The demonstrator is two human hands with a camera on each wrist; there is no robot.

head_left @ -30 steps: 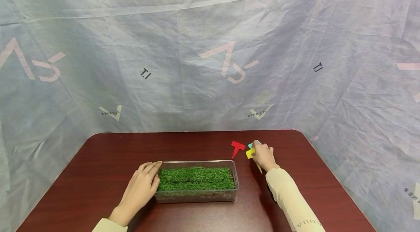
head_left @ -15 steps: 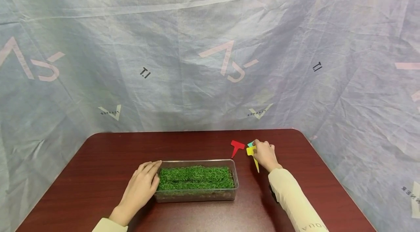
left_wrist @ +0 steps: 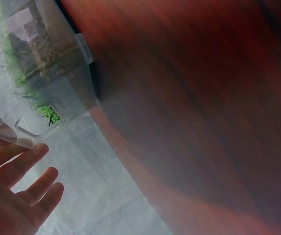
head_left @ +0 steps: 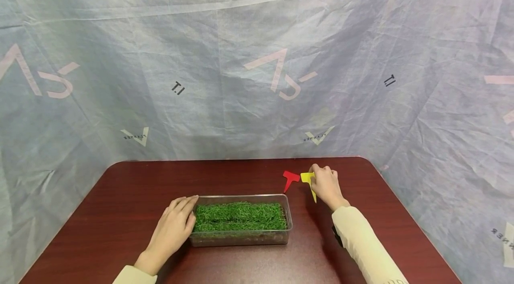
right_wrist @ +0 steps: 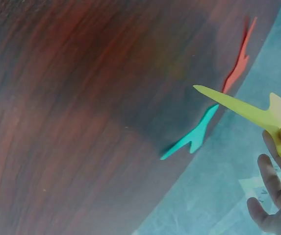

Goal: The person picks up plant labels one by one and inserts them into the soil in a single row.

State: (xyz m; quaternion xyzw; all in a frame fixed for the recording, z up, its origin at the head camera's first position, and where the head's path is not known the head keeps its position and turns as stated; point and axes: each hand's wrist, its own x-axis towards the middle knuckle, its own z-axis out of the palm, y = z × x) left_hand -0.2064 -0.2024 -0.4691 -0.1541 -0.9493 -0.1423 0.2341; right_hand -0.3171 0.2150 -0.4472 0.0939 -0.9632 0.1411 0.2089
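Note:
My right hand (head_left: 326,186) pinches a yellow T-shaped plant label (head_left: 308,178) by its head, its pointed stem hanging down over the table. In the right wrist view the yellow label (right_wrist: 243,108) is clear of the tabletop, thumb and forefinger on its wide end. Below it lies a turquoise plant label (right_wrist: 196,134), hidden in the head view. A red label (head_left: 291,178) lies just left of the yellow one. My left hand (head_left: 170,232) rests along the left end of a clear plastic box (head_left: 241,240) of green grass (head_left: 240,217), fingers relaxed and fingertips at the rim corner (left_wrist: 32,128).
The dark red wooden table (head_left: 160,181) has rounded far corners. A pale printed fabric sheet (head_left: 221,119) hangs behind it and at both sides. The grass box stands between the two hands, left of the labels.
My right hand has lifted the yellow label and moved slightly away from me. The turquoise label has gone out of sight in the head view. My left hand stays at the box.

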